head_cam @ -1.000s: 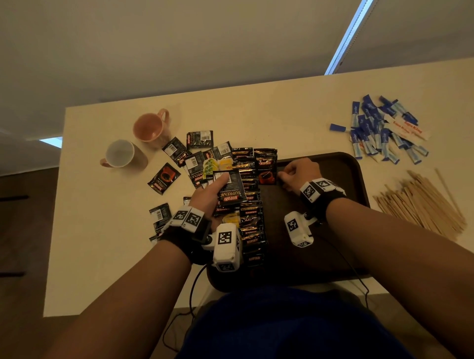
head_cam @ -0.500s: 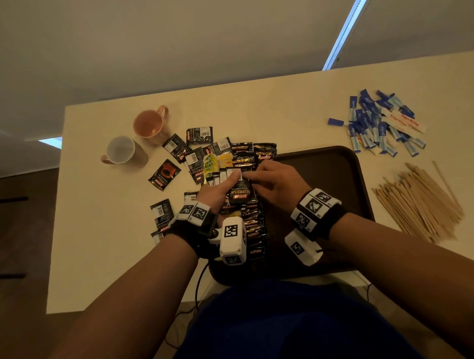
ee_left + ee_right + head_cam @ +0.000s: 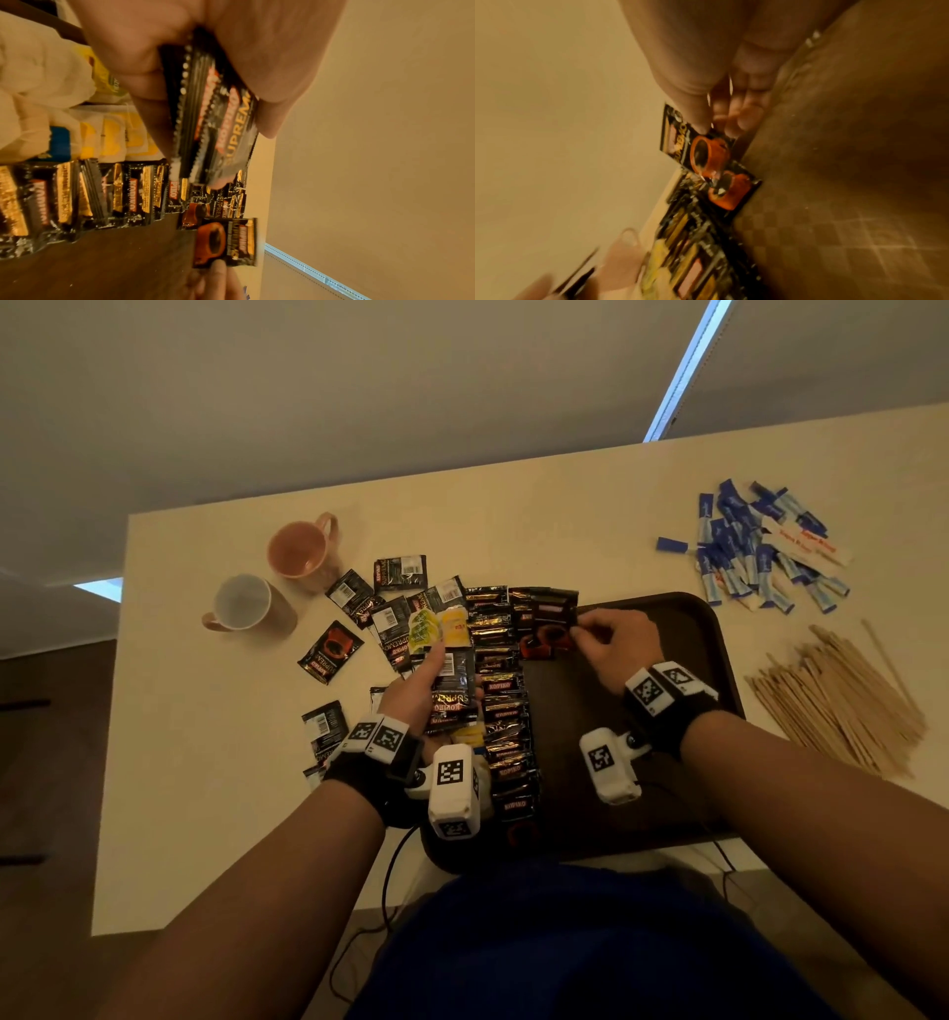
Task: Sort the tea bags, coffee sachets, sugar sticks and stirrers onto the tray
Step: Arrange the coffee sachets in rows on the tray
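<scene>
Coffee sachets going down on the tray (image 3: 719,629), one by one.
Right hand (image 3: 613,644) pinches a single sachet (image 3: 552,621) at the tray's far left corner; left hand (image 3: 426,685) clutches the spare stack (image 3: 454,683) over its left edge. Next, probably: lay it flat beside the row (image 3: 506,711).

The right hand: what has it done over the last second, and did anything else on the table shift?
Half a second ago the right hand was at the stack of sachets that the left hand holds. It has since swung right to the far end of the tray, now pinching one coffee sachet there. The left hand kept its grip. The mugs, sugar sticks and stirrers stayed put.
</scene>
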